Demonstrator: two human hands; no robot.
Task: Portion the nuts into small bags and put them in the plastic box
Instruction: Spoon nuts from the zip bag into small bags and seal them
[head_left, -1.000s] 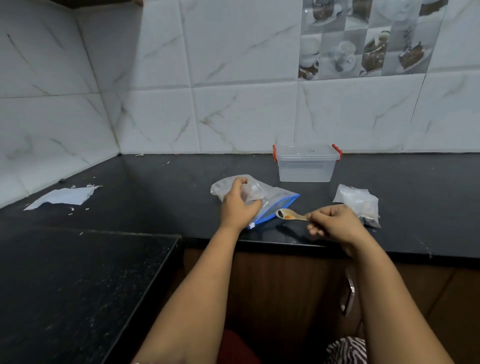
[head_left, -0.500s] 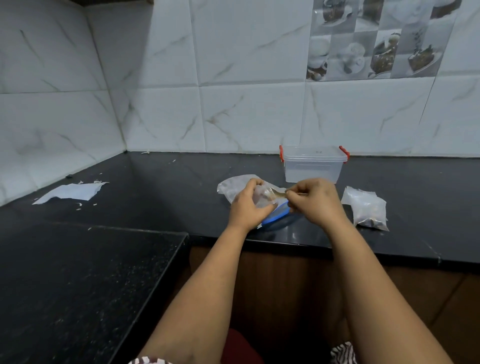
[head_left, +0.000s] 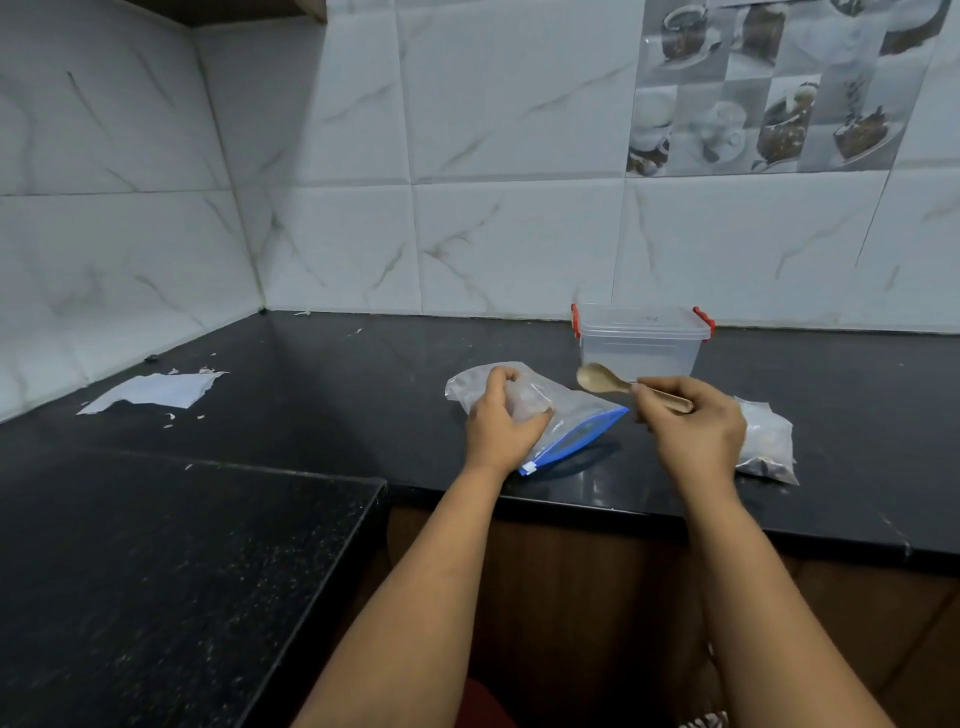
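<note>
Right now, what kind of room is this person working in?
Most likely a home kitchen: a black speckled stone countertop, white marble-look wall tiles, and a decorative tile panel picturing cups and desserts.

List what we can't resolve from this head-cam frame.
- Zip bag contents: head view, left hand covers the bulge and the film is cloudy.
- Wooden spoon handle: mostly buried in the right hand; bowl looks empty, too small to confirm.
- Small bag at right: near end hidden by the right hand; its dark contents too blurred to identify.
- Plastic box: translucent walls, lid on; inside unclear.
</note>
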